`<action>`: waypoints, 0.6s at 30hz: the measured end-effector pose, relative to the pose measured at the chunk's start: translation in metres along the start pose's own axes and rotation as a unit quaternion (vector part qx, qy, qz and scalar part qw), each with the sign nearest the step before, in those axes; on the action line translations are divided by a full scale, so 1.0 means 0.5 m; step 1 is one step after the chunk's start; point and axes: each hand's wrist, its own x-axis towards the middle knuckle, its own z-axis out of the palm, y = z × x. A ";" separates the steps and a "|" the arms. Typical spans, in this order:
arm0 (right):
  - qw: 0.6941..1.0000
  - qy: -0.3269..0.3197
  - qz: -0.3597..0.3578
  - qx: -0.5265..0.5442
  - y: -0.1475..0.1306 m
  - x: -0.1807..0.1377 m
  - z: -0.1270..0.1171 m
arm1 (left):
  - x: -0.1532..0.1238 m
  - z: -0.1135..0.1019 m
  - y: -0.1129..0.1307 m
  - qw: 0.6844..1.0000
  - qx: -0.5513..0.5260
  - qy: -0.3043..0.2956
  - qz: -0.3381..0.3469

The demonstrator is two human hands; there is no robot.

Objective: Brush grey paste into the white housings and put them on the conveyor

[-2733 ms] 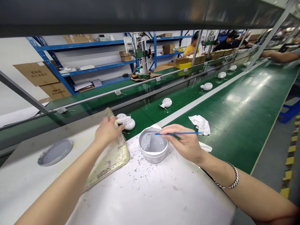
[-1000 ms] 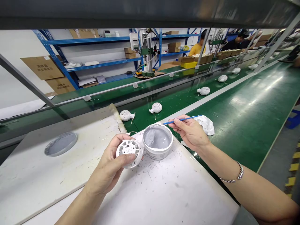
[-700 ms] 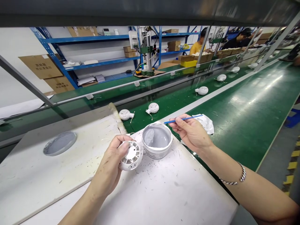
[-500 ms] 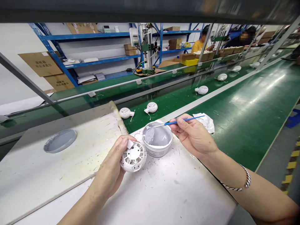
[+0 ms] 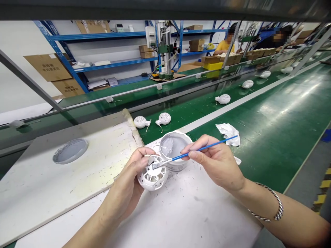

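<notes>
My left hand (image 5: 133, 172) is closed around a round white plastic housing (image 5: 154, 182) with spoke-like openings and a flat centre disc. Pinched between the fingers of my right hand (image 5: 217, 160) is a blue-handled paintbrush (image 5: 204, 148). Its grey-coated bristles touch the centre of the housing. Just behind, a white tub (image 5: 178, 167) of grey paste stands on the white work board, partly hidden by my right hand and the brush. A thick lump of paste (image 5: 168, 146) clings to the tub's inner left side.
A paste-coated lid (image 5: 70, 151) lies on the left board (image 5: 85, 186). Two similar white housings (image 5: 141, 122) sit on the green conveyor (image 5: 186, 115), with several more farther right. A crumpled tissue (image 5: 229, 133) is near my right hand. Two people work at the far line.
The brush has moved from inside the tub down and left onto the centre of the housing. My left hand has shifted slightly right with the housing. One conveyor housing has shifted slightly left.
</notes>
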 end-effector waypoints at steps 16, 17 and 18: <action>0.992 0.046 -0.099 -0.061 -0.014 0.004 -0.038 | 0.003 -0.012 -0.010 0.999 0.013 0.001 0.048; 0.988 0.061 -0.123 -0.073 -0.015 0.007 -0.043 | 0.006 -0.015 -0.012 0.998 0.021 0.011 0.066; 0.983 0.073 -0.148 -0.085 -0.015 0.009 -0.047 | 0.012 -0.023 -0.012 0.995 0.033 0.026 0.090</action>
